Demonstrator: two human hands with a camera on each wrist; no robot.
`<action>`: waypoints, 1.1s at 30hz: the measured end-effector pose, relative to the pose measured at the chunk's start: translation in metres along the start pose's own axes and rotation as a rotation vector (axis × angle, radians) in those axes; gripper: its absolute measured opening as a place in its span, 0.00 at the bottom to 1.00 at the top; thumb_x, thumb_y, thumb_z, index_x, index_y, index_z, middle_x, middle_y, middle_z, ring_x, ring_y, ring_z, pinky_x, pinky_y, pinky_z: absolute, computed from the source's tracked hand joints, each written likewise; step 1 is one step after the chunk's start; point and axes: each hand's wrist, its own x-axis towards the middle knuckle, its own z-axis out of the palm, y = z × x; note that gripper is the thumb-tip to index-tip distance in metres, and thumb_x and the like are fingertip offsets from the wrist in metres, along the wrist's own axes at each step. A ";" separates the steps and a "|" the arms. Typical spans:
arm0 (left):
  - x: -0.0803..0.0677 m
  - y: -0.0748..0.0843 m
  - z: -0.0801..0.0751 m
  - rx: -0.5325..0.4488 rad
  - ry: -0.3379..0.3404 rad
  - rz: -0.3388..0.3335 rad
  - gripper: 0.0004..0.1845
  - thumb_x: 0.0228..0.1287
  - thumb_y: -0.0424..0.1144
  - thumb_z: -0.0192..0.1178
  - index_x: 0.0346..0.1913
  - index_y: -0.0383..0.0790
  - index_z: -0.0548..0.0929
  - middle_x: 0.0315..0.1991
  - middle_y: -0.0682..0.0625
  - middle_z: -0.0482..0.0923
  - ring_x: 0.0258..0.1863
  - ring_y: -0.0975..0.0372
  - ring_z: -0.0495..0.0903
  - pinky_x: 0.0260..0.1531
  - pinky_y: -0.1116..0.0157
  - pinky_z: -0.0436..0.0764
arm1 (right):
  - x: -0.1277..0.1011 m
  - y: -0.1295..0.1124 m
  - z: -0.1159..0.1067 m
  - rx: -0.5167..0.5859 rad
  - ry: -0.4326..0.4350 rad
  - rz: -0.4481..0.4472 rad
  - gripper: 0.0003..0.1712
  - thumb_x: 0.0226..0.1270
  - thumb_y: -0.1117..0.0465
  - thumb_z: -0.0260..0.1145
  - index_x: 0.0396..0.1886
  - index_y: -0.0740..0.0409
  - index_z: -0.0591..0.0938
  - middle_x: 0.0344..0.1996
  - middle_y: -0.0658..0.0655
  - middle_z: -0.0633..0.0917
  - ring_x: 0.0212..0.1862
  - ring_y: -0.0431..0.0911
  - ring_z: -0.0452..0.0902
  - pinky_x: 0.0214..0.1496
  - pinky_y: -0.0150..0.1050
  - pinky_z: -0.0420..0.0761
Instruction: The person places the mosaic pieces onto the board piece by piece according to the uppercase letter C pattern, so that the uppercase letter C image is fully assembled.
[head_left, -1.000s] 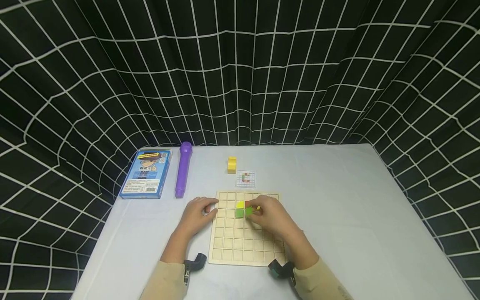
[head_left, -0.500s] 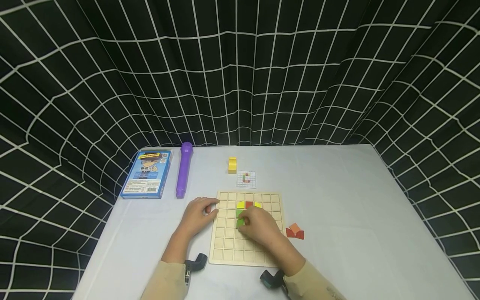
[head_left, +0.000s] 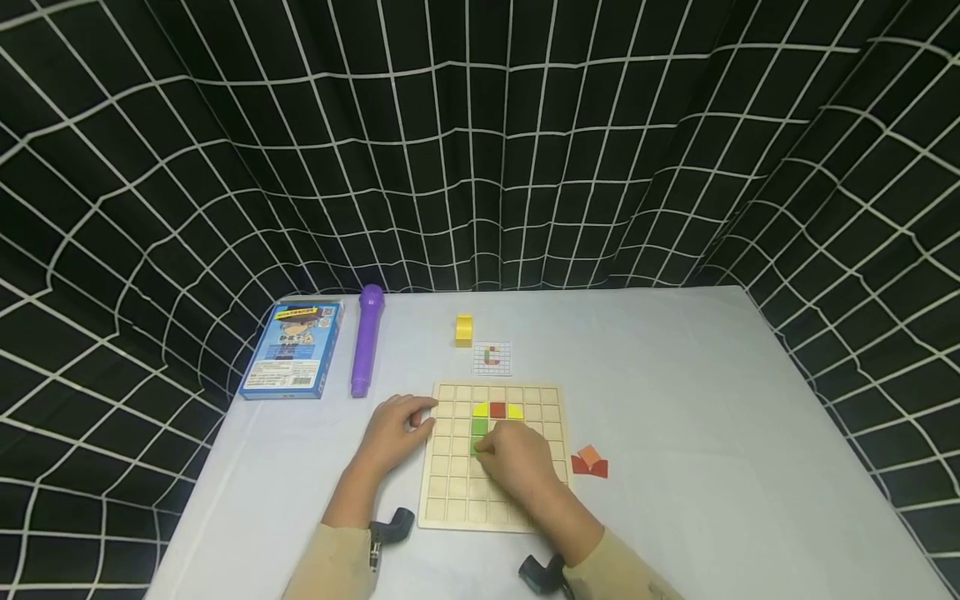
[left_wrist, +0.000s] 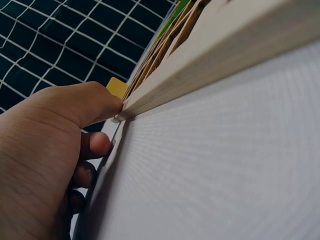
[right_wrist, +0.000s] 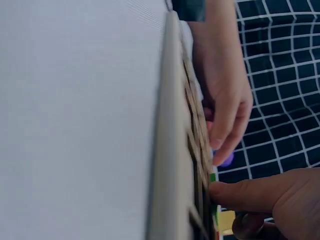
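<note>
A wooden grid board (head_left: 450, 492) lies on the table. My left hand (head_left: 393, 429) rests its fingertips against the board's left edge; its other fingers curl loosely below in the left wrist view. My right hand (head_left: 517, 458) bends over the middle of the board, fingertips at the lower green square tile (head_left: 475, 447), which they partly cover. Directly above that tile sits another green tile (head_left: 479, 427). One row up are a yellow rounded tile (head_left: 481, 410), a red square tile (head_left: 497, 410) and a second yellow tile (head_left: 515, 411).
Red tiles (head_left: 599, 469) and an orange tile (head_left: 590, 455) lie right of the board. Behind it are a small pattern card (head_left: 492, 358) and a yellow block (head_left: 464, 330). A purple microphone-shaped stick (head_left: 367, 342) and a blue box (head_left: 292, 348) lie at the back left.
My right hand has brought a green tile down and left to the cell below the other green one, uncovering the red and right yellow tiles. My left hand has stayed put.
</note>
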 end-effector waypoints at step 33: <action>-0.001 -0.002 0.003 -0.005 0.032 0.024 0.15 0.64 0.39 0.70 0.54 0.47 0.88 0.24 0.62 0.68 0.31 0.63 0.69 0.39 0.60 0.71 | -0.064 0.080 -0.048 0.039 0.145 0.364 0.23 0.60 0.59 0.74 0.55 0.63 0.86 0.24 0.49 0.76 0.26 0.44 0.70 0.27 0.39 0.69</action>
